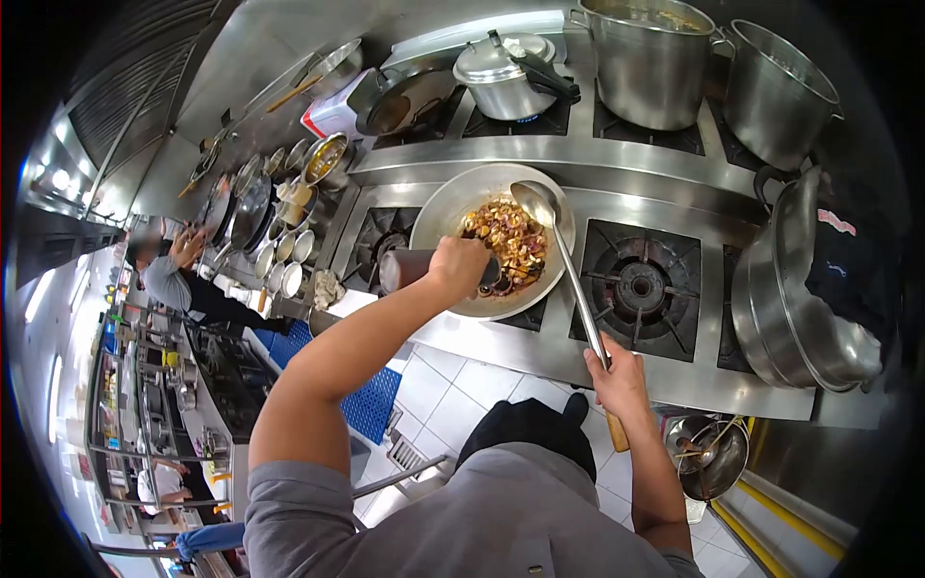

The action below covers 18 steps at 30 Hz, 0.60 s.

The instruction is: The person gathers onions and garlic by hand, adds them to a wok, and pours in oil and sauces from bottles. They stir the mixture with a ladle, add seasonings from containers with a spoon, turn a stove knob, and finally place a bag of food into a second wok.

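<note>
The left hand (461, 268) is closed around a dark bottle (409, 271), which lies tipped sideways with its narrow end over the pan (441, 204). The right hand (619, 376) is wrapped around the handle of a long ladle (580, 297), above its wooden end; the ladle's bowl is at the pan's far right side, beside the chopped food (511, 236). The pan sits on the stove (617, 202), next to a black burner (641, 281).

The bottle is probably smooth and fairly light, best gripped around its middle. The ladle looks stiff, likely coolest at the wood.
</note>
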{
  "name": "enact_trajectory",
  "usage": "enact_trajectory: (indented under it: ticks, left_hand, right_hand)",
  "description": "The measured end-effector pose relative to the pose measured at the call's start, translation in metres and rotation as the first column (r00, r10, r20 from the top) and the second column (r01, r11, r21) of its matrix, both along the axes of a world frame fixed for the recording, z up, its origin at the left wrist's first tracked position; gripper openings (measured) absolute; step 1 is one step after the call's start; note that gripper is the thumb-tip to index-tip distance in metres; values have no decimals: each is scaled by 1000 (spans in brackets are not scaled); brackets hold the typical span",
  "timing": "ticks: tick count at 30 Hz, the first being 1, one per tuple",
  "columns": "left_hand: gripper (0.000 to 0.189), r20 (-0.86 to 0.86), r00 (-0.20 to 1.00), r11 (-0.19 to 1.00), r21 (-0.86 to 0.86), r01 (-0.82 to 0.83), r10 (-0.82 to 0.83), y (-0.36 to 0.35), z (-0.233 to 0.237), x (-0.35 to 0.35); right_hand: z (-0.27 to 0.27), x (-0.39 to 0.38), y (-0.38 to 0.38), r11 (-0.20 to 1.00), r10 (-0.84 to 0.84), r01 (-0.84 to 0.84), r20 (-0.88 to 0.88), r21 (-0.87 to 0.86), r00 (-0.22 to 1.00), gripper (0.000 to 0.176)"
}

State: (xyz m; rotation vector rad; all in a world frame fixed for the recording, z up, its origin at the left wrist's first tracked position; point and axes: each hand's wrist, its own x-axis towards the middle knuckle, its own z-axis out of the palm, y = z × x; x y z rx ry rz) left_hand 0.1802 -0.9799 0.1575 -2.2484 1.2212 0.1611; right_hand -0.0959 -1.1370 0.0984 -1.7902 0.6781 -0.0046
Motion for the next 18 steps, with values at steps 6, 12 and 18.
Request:
enact_trajectory:
  ticks: [6,12,18]
  left_hand:
    - [44,90,989,991,-78,-106,113,-40,-18,55]
    - [47,173,958,973,-59,-221,228,-45,-37,128]
    - [35,275,927,966,-34,-256,255,7,-58,171]
  right_hand:
    - [-26,-5,18,980,-56,84,156,-182,986,43]
    - [17,-8,42,992,-128,128,2,4,992,43]
    - [24,-4,60,990,-143,143,-14,7,990,36]
